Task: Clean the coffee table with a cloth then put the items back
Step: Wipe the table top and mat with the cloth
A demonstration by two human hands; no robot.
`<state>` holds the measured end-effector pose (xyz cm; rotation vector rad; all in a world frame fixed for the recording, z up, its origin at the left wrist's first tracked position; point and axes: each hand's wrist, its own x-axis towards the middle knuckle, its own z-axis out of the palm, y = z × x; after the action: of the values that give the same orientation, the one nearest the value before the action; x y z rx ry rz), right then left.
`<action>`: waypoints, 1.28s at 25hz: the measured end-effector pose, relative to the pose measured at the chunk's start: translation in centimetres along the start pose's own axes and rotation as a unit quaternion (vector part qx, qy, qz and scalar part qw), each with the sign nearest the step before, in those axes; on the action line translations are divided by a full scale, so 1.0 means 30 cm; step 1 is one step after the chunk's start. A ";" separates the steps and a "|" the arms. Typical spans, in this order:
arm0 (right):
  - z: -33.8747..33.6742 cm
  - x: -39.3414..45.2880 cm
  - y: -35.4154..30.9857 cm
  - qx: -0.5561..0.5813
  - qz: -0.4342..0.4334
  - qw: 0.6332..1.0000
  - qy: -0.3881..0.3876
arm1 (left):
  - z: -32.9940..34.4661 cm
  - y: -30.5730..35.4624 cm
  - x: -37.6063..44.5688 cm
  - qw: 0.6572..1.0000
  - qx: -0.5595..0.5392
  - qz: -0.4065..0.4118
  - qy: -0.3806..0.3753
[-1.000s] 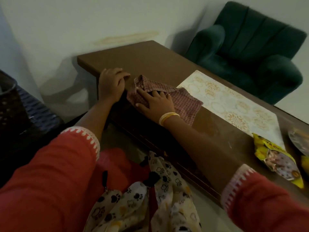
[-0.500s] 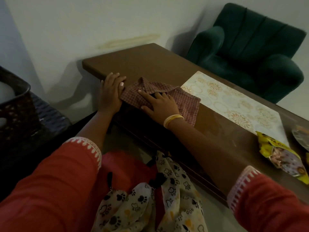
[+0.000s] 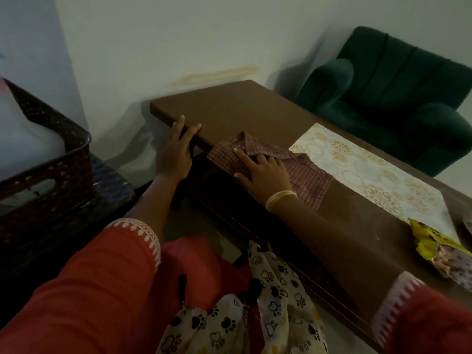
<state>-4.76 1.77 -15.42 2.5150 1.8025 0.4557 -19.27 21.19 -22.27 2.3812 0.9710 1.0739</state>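
A brown coffee table (image 3: 237,111) runs from the far wall toward the lower right. A red checked cloth (image 3: 306,175) lies on its near edge, partly hanging over the side. My right hand (image 3: 260,169) presses flat on the cloth with fingers spread. My left hand (image 3: 176,152) grips the table's near edge just left of the cloth, thumb on top. A patterned cream mat (image 3: 367,175) lies on the table to the right of the cloth. A yellow snack packet (image 3: 439,251) sits at the right end.
A dark woven basket (image 3: 51,169) stands at the left on a dark surface. A green armchair (image 3: 398,93) is behind the table at the right. A paw-print scarf (image 3: 268,302) hangs at my lap. The edge of a plate (image 3: 468,226) shows at far right.
My left hand has shifted from lying on the tabletop to gripping the near edge. The cloth and my right hand have slid slightly along the edge. The view has swung left.
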 end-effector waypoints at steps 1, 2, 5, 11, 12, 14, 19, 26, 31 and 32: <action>0.005 0.062 -0.046 0.001 -0.003 1.000 -0.008 | -0.002 -0.009 0.006 1.000 -0.012 -0.015 -0.004; 0.010 0.123 -0.091 0.005 -0.003 1.000 -0.016 | -0.009 -0.010 0.015 0.999 -0.015 -0.030 -0.006; 0.021 0.299 -0.205 0.022 -0.010 0.999 -0.034 | -0.005 -0.013 0.029 0.996 -0.052 -0.070 -0.004; 0.032 0.538 -0.316 0.057 -0.081 0.991 -0.086 | -0.043 0.009 0.048 0.880 -0.416 -0.227 0.046; 0.030 0.542 -0.307 0.062 -0.096 0.989 -0.092 | -0.058 0.027 0.061 0.820 -0.506 -0.263 0.052; 0.020 0.502 -0.255 0.069 -0.129 0.985 -0.093 | -0.079 0.052 0.085 0.704 -0.618 -0.347 0.053; 0.005 0.220 -0.034 0.078 -0.157 0.983 -0.048 | -0.049 0.131 0.049 0.602 -0.675 -0.423 0.043; -0.019 -0.164 0.253 0.097 -0.134 0.986 -0.022 | 0.006 0.301 -0.003 0.649 -0.581 -0.477 0.119; -0.026 -0.154 0.324 0.137 -0.093 0.985 -0.048 | 0.079 0.454 -0.052 0.916 -0.172 -0.292 0.213; -0.020 -0.131 0.349 0.140 -0.072 0.986 -0.056 | 0.103 0.485 -0.066 0.950 -0.112 -0.212 0.201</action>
<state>3.61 -5.48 -13.87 2.4899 2.1143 0.0575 -11.43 9.45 -17.20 1.6966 1.3361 1.4261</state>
